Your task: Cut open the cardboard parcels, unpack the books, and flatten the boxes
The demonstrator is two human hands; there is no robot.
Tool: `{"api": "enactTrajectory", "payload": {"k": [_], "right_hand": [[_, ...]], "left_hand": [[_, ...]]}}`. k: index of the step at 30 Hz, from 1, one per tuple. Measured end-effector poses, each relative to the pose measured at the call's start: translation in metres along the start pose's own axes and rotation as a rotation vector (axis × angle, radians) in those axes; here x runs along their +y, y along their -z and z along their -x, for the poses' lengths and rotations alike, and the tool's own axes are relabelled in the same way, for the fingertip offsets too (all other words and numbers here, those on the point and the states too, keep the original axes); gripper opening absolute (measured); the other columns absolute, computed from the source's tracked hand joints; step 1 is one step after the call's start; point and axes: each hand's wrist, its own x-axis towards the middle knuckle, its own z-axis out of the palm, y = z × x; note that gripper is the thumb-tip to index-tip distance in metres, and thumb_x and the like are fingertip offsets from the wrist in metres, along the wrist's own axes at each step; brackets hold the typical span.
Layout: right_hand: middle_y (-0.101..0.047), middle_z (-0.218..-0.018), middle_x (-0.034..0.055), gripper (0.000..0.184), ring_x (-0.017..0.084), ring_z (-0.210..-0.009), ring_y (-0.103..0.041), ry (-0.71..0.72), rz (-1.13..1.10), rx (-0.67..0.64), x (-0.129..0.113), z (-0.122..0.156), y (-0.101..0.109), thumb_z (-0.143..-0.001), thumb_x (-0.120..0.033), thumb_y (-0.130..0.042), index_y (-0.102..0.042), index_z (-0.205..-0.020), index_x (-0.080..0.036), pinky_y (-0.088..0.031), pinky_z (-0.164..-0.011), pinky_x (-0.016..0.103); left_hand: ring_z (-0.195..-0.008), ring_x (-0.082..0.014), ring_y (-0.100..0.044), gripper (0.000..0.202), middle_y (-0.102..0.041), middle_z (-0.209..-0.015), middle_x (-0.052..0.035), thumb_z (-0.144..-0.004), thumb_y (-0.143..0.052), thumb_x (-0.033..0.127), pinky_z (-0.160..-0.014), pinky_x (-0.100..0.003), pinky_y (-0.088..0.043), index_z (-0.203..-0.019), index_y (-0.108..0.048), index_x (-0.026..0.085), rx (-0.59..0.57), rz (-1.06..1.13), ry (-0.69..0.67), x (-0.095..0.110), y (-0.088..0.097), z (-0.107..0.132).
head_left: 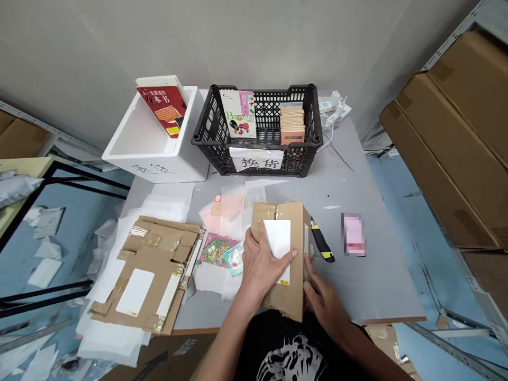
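A taped brown cardboard parcel (286, 304) with a white label lies on the grey table in front of me. My left hand (260, 260) rests flat on its top, fingers spread over the label. My right hand (322, 296) presses against the parcel's right side, near its front corner, fingers curled along the edge. A black and yellow utility knife (322, 242) lies just right of the parcel, a little beyond my right hand.
Flattened cardboard (148, 272) and white wrapping sheets lie at the left. Plastic bags and colourful cards (217, 248) sit beside the parcel. A black crate (257, 129) with books and a white foam box (156, 143) stand at the back. A pink item (353, 234) lies at the right.
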Motion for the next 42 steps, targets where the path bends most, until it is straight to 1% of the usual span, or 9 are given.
{"api": "enactTrajectory", "payload": {"k": [6, 13, 16, 18, 22, 26, 34, 38, 42], "right_hand": [[-0.063, -0.059, -0.0019, 0.063, 0.016, -0.048, -0.056, 0.085, -0.229, -0.022, -0.035, 0.019, -0.035, -0.096, -0.033, -0.034, -0.010, -0.152, -0.017, -0.049, -0.051, 0.028], [-0.070, -0.067, -0.0015, 0.054, 0.017, -0.063, -0.064, 0.076, -0.071, -0.321, -0.019, -0.001, -0.082, -0.090, -0.024, -0.045, -0.037, -0.144, -0.021, -0.048, -0.066, 0.028], [-0.066, -0.062, -0.0002, 0.029, 0.015, -0.060, -0.060, 0.076, 0.032, -0.175, 0.008, -0.017, -0.067, -0.089, -0.019, -0.044, -0.068, -0.106, -0.020, -0.046, -0.064, 0.025], [-0.064, -0.065, 0.0035, 0.029, 0.016, -0.063, -0.058, 0.022, 0.177, 0.079, 0.036, -0.032, -0.047, -0.089, -0.020, -0.041, -0.067, -0.077, -0.019, -0.045, -0.063, 0.027], [-0.060, -0.096, 0.0143, 0.026, 0.027, -0.092, -0.054, -0.076, 0.499, 0.293, 0.095, -0.062, -0.017, -0.089, -0.024, -0.043, -0.061, -0.106, -0.015, -0.046, -0.081, 0.040], [-0.053, -0.107, 0.0197, 0.041, 0.032, -0.099, -0.048, -0.208, 0.702, 0.224, 0.133, -0.076, -0.017, -0.086, -0.022, -0.048, -0.050, -0.124, -0.009, -0.044, -0.081, 0.045], [-0.055, -0.111, 0.0208, 0.047, 0.031, -0.100, -0.050, -0.271, 0.768, 0.237, 0.164, -0.086, -0.015, -0.082, -0.014, -0.045, -0.048, -0.129, -0.010, -0.044, -0.083, 0.045], [-0.061, -0.105, 0.0176, 0.049, 0.027, -0.091, -0.058, -0.289, 0.504, 0.170, 0.157, -0.084, 0.008, -0.083, -0.013, -0.040, -0.048, -0.131, -0.010, -0.048, -0.080, 0.041], [-0.066, -0.077, 0.0028, 0.045, 0.013, -0.053, -0.057, -0.316, -0.059, -0.153, 0.115, -0.078, 0.041, -0.094, -0.030, -0.033, -0.046, -0.135, -0.018, -0.052, -0.061, 0.030]], "left_hand": [[-0.132, -0.0465, -0.023, 0.108, -0.021, -0.149, -0.0204, -0.062, -0.061, 0.073, -0.100, -0.062, -0.027, -0.149, -0.021, 0.024, 0.092, -0.311, -0.337, 0.014, 0.048, -0.002], [-0.138, -0.0471, -0.014, 0.103, -0.021, -0.150, -0.0269, -0.069, -0.050, 0.076, -0.102, -0.068, -0.014, -0.148, -0.024, 0.016, -0.159, -0.531, -0.261, -0.048, 0.024, -0.028], [-0.140, -0.0463, -0.008, 0.107, -0.015, -0.152, -0.0285, -0.067, -0.049, 0.078, -0.103, -0.069, -0.010, -0.149, -0.019, 0.015, -0.221, -0.564, -0.312, -0.066, 0.010, -0.019], [-0.140, -0.0476, -0.007, 0.114, -0.011, -0.152, -0.0302, -0.062, -0.052, 0.080, -0.101, -0.072, -0.005, -0.148, -0.020, 0.014, -0.234, -0.596, -0.363, -0.068, 0.004, -0.012], [-0.140, -0.0489, -0.005, 0.123, -0.011, -0.152, -0.0321, -0.055, -0.056, 0.083, -0.100, -0.074, -0.001, -0.148, -0.019, 0.011, -0.230, -0.650, -0.398, -0.066, -0.004, -0.002], [-0.140, -0.0483, -0.008, 0.122, -0.014, -0.151, -0.0321, -0.054, -0.059, 0.080, -0.102, -0.071, 0.000, -0.147, -0.023, 0.010, -0.232, -0.684, -0.458, -0.065, -0.008, 0.008], [-0.134, -0.0477, -0.023, 0.101, -0.020, -0.150, -0.0295, -0.064, -0.060, 0.070, -0.103, -0.061, -0.012, -0.143, -0.035, 0.012, -0.157, -0.648, -0.473, -0.080, -0.018, 0.032], [-0.132, -0.0493, -0.024, 0.101, -0.017, -0.150, -0.0304, -0.065, -0.058, 0.072, -0.101, -0.061, -0.014, -0.143, -0.035, 0.011, -0.114, -0.611, -0.477, -0.089, -0.023, 0.037], [-0.133, -0.0492, -0.022, 0.104, -0.018, -0.151, -0.0272, -0.064, -0.059, 0.072, -0.101, -0.061, -0.013, -0.146, -0.029, 0.016, -0.100, -0.601, -0.453, -0.095, -0.025, 0.042]]}}
